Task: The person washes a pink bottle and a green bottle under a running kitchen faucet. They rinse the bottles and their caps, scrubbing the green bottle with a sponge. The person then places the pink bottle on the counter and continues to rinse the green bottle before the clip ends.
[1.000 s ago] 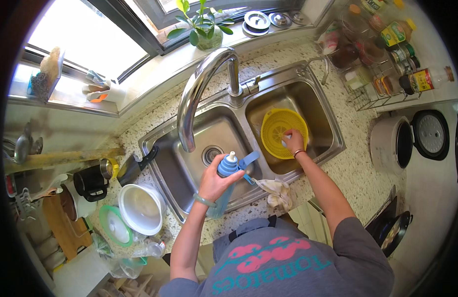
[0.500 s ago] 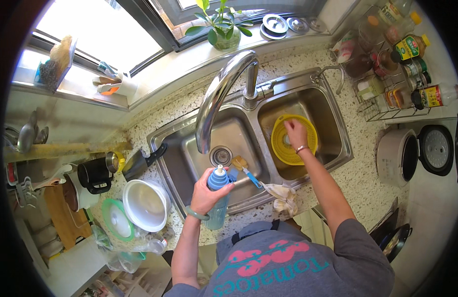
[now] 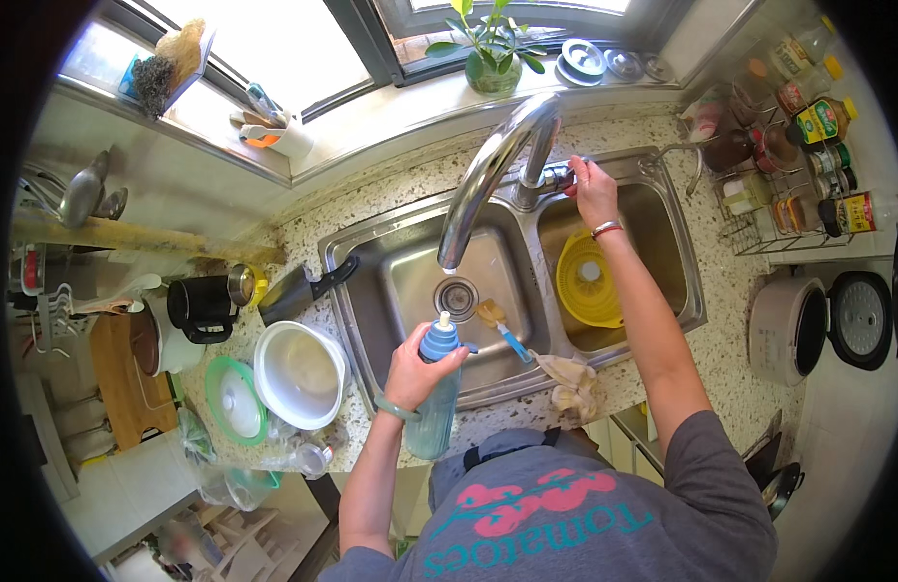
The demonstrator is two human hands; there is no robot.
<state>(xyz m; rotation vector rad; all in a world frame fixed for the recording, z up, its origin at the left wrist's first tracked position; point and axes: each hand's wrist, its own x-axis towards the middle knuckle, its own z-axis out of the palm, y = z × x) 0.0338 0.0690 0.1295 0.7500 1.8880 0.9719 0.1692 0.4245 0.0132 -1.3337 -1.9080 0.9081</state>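
My left hand [image 3: 410,376] is wrapped round the upper part of a translucent blue bottle [image 3: 432,422] with a pale spout on top. I hold it upright at the near edge of the left sink basin [image 3: 425,254]. At the back of the sink, my right hand [image 3: 596,196] has its fingers closed on the faucet handle [image 3: 563,178]. The chrome faucet [image 3: 496,167] arches over the left basin; I see no water running from it. A yellow strainer basket [image 3: 571,254] sits in the right basin with a small white piece [image 3: 591,271] inside.
A brush with a blue handle [image 3: 514,343] lies in the left basin beside a cloth [image 3: 569,384] on the sink's front rim. A knife [image 3: 308,291] rests on the left rim, near a white bowl [image 3: 300,374]. To the right stand a rice cooker [image 3: 784,328] and a bottle rack.
My right hand has left the yellow basket and moved back to the faucet handle, closing on it. The left hand still holds the bottle. The whole view has shifted slightly.
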